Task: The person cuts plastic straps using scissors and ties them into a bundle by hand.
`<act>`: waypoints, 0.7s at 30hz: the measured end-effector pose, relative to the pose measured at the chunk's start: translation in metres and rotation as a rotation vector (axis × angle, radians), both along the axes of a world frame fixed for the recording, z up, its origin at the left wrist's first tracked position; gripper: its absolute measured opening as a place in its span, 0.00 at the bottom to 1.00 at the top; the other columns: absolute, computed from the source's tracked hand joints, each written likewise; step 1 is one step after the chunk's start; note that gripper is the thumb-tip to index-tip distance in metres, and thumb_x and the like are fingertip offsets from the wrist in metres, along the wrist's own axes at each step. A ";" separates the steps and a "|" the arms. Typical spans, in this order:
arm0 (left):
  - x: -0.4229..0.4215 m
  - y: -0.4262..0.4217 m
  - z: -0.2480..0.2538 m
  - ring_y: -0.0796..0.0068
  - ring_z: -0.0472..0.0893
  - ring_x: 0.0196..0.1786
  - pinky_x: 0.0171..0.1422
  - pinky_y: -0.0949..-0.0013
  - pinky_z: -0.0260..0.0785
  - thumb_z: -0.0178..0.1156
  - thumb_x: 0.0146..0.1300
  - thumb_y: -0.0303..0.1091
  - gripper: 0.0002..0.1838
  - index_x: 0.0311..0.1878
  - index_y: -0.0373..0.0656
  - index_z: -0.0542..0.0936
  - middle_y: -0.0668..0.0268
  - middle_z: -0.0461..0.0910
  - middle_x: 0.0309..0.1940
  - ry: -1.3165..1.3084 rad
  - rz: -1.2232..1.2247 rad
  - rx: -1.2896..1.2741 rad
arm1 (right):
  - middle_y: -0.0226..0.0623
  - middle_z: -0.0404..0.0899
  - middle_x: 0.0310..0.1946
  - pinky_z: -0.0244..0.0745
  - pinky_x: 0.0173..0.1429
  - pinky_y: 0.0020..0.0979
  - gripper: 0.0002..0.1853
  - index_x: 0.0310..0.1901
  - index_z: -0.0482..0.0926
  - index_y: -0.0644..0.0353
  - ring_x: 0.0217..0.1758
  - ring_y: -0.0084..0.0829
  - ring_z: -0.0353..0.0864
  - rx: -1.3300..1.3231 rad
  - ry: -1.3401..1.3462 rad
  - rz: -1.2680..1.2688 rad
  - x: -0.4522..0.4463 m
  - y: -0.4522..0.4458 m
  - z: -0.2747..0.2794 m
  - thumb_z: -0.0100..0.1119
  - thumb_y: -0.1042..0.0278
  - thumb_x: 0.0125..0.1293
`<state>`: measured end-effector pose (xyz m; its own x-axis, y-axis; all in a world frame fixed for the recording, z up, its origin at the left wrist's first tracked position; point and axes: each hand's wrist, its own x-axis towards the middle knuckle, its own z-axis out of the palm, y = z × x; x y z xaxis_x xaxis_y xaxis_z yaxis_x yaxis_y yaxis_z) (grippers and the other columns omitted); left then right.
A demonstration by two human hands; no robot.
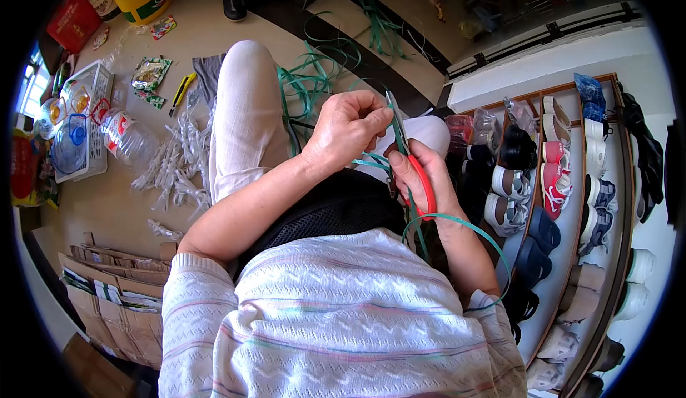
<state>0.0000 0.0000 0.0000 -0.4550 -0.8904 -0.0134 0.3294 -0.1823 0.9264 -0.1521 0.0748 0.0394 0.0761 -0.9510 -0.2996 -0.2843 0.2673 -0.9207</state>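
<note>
My right hand (426,176) is closed round the red handles of a pair of scissors (421,183). The blades point up and away from me, passing right beside the fingertips of my left hand (350,128). That left hand is closed in a pinch, and a thin green plastic strap (371,161) shows just below it, running towards the right hand. What exactly lies between the left fingertips is hidden. A longer loop of green strap (493,237) curves from under the right hand out past my right forearm. Both hands are above my lap.
Tangled green straps (311,76) lie on the floor beyond my knee. To the left are a bundle of white strips (179,158), a yellow utility knife (183,92), a plastic bottle (128,135), a white basket (100,123) and folded cardboard (114,312). A shoe rack (564,255) stands at right.
</note>
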 end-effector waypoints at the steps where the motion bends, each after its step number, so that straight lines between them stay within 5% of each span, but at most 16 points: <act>1: -0.001 0.001 -0.001 0.86 0.68 0.18 0.22 0.80 0.61 0.55 0.62 0.31 0.09 0.28 0.37 0.74 0.70 0.72 0.19 0.004 -0.004 0.002 | 0.21 0.66 0.19 0.55 0.20 0.17 0.17 0.39 0.73 0.63 0.18 0.12 0.60 0.006 0.008 -0.009 0.000 0.001 0.001 0.58 0.54 0.62; 15: -0.008 -0.010 -0.006 0.75 0.78 0.27 0.34 0.74 0.71 0.57 0.59 0.32 0.06 0.30 0.39 0.77 0.63 0.79 0.28 0.245 -0.033 0.062 | 0.26 0.67 0.20 0.61 0.24 0.17 0.25 0.46 0.69 0.66 0.21 0.16 0.66 0.050 -0.251 0.048 -0.023 0.000 0.014 0.58 0.50 0.60; 18: -0.006 -0.013 -0.001 0.76 0.78 0.31 0.34 0.75 0.71 0.58 0.56 0.28 0.05 0.30 0.37 0.78 0.62 0.79 0.31 0.342 -0.296 0.264 | 0.27 0.68 0.20 0.61 0.24 0.18 0.26 0.46 0.70 0.67 0.20 0.17 0.66 0.060 -0.289 0.068 -0.022 -0.004 0.015 0.58 0.49 0.60; 21: -0.006 -0.010 0.007 0.74 0.78 0.31 0.33 0.73 0.70 0.58 0.55 0.29 0.05 0.31 0.37 0.77 0.62 0.79 0.28 0.198 -0.379 0.199 | 0.24 0.68 0.21 0.62 0.25 0.18 0.21 0.42 0.73 0.64 0.21 0.16 0.66 0.099 -0.341 0.101 -0.029 -0.001 0.018 0.57 0.50 0.62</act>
